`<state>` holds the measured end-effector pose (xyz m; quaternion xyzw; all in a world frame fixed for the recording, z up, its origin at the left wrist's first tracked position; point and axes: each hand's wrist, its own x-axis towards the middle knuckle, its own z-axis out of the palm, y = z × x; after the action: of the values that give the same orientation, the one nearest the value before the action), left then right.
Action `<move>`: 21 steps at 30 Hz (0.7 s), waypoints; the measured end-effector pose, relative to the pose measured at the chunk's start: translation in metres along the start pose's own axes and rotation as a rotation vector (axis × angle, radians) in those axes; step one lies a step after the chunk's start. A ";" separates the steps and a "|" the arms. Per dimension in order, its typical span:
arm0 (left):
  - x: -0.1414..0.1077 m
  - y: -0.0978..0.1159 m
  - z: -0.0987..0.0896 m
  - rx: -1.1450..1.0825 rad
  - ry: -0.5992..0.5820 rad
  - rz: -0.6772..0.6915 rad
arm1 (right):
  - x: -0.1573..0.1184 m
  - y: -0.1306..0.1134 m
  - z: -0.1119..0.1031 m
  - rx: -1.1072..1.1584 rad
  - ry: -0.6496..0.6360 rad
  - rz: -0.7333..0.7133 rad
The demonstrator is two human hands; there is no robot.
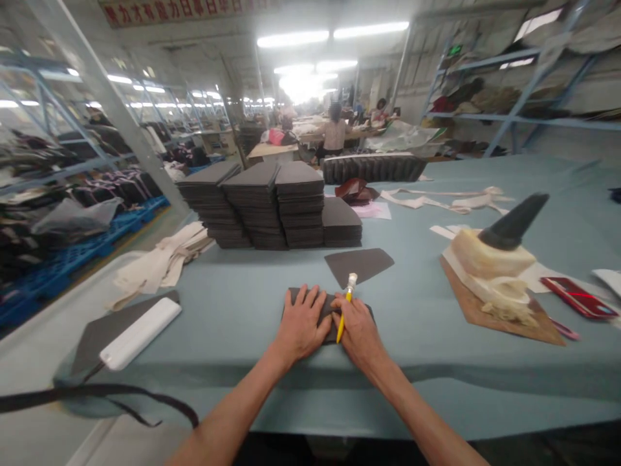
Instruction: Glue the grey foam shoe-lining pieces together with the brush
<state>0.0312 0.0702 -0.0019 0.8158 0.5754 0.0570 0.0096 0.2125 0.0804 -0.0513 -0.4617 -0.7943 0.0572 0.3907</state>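
Observation:
My left hand (301, 323) lies flat with its fingers spread, pressing on a dark grey sheet piece (330, 337) on the table. Beside it, my right hand (363, 333) is closed around a small brush with a yellow handle (341, 323). The brush's pale head points away from me, above the knuckles. The fingertips of that hand also rest at the piece, which is partly hidden under both hands. Just beyond them lies another flat dark piece (359, 265).
Stacks of dark pieces (252, 207) stand at the back left. To the right, a yellowish glue-crusted container (490, 259) with a black cone sits on brown board, near a red phone (577, 298). A white power strip (140, 333) lies left. People work in the background.

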 end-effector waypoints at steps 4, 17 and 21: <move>0.000 0.001 -0.001 0.006 -0.011 -0.005 | -0.001 0.000 -0.001 -0.009 -0.023 0.003; 0.003 -0.003 0.004 0.039 0.018 0.014 | 0.002 -0.009 -0.002 -0.075 0.030 0.017; 0.003 -0.003 0.002 -0.003 0.007 0.012 | 0.001 -0.009 -0.001 -0.081 0.038 -0.001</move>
<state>0.0297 0.0742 -0.0043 0.8190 0.5704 0.0609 0.0085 0.2066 0.0757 -0.0462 -0.4777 -0.7887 0.0161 0.3865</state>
